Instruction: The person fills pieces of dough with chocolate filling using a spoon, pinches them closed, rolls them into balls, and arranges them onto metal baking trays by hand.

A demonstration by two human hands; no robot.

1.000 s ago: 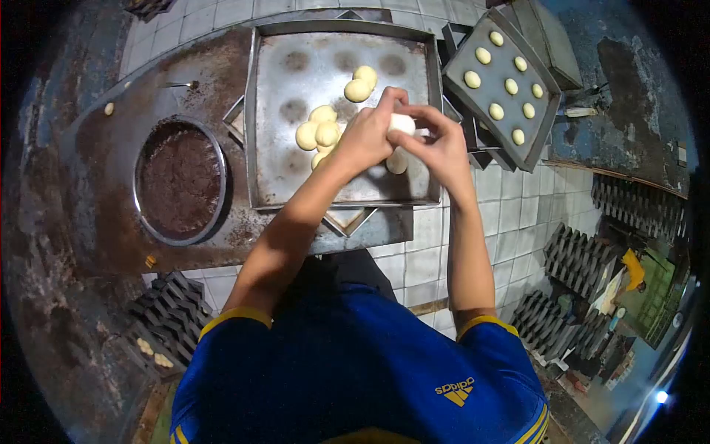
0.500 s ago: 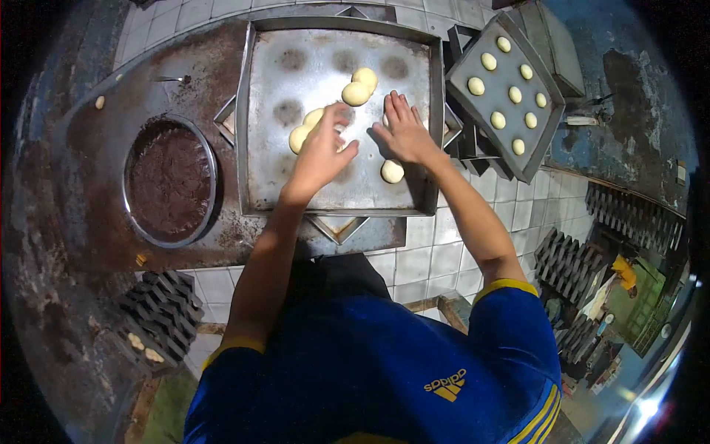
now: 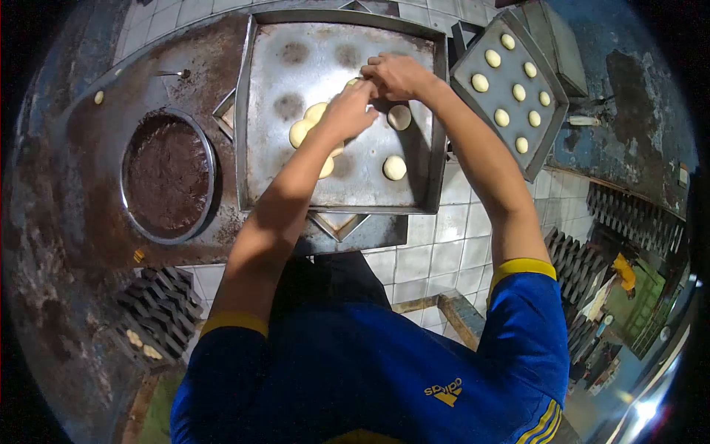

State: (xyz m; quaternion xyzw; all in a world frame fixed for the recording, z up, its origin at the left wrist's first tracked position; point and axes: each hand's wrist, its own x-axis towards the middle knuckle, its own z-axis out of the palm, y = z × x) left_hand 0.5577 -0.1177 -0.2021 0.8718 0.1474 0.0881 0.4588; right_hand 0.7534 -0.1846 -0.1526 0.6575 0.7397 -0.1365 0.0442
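Note:
Both hands meet over the upper middle of a large metal tray [image 3: 260, 177]. My right hand [image 3: 396, 77] has its fingers curled together; whatever they grip is hidden. Close against its fingertips is my left hand [image 3: 351, 111], thumb apart from the fingers and nothing visibly held. Part of a pale dough ball [image 3: 354, 81] shows behind the left fingers. Two flatter dough pieces, one upper [image 3: 399, 117] and one lower [image 3: 394, 168], lie at the tray's right. Left of the left hand, several dough balls [image 3: 300, 134] are clustered, partly covered by the wrist.
A round metal bowl [image 3: 212, 174] of dark brown filling stands left of the tray. At the upper right, a tilted tray [image 3: 543, 139] bears several dough balls in rows. A utensil [image 3: 171, 73] lies at the back left. Stacked dark racks [image 3: 159, 307] stand below left.
My right hand has lifted off the upper right dough piece and moved up and left, its fingers curling. My left hand has moved right and up to meet it.

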